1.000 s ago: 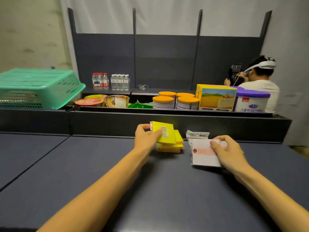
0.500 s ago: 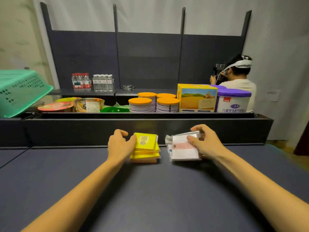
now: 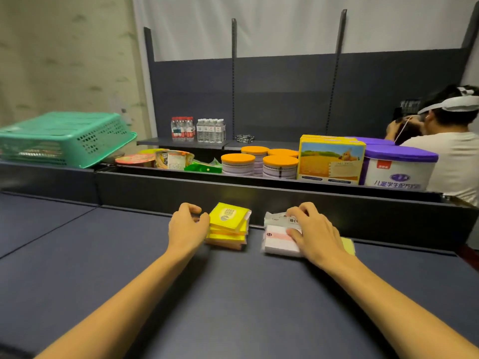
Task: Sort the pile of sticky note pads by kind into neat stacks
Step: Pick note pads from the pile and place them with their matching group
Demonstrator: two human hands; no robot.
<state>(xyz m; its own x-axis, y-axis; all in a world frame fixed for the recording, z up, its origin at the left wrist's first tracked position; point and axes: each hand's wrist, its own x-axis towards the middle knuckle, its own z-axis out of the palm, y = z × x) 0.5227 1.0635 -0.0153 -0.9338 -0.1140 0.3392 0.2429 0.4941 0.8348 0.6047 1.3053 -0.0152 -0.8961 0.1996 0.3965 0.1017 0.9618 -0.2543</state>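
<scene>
Head view, near to far. Dark table [image 3: 233, 307], bare forearms reaching forward across it. Left hand [image 3: 188, 228] set against the left side of the yellow stack [image 3: 228, 226]; fingers curled at its far left corner, thumb at the near edge of the top pad. Whether they grip the pad or only steady it, I cannot tell. Yellow stack is several pads deep, top one skewed, edges not flush. Right hand [image 3: 315, 233] lies on the white stack [image 3: 280, 240], just right of the yellow one and apart from it; fingers curled over a crumpled wrapped white pad [image 3: 276, 218] at the far edge, thumb pressing the pink-banded top pad. One pale yellow pad [image 3: 348, 246] shows from under the right wrist, beside the white stack.

Judgement: sorting nearly done, two kinds separated. Left to do: squaring both stacks, seating the crumpled pad, moving the stray yellow pad.

Beyond: low wall [image 3: 259, 195], then tins [image 3: 280, 165], box [image 3: 331, 159], purple-lidded tub [image 3: 399, 169], green basket [image 3: 64, 138], bottles [image 3: 197, 129], another person [image 3: 456, 151].
</scene>
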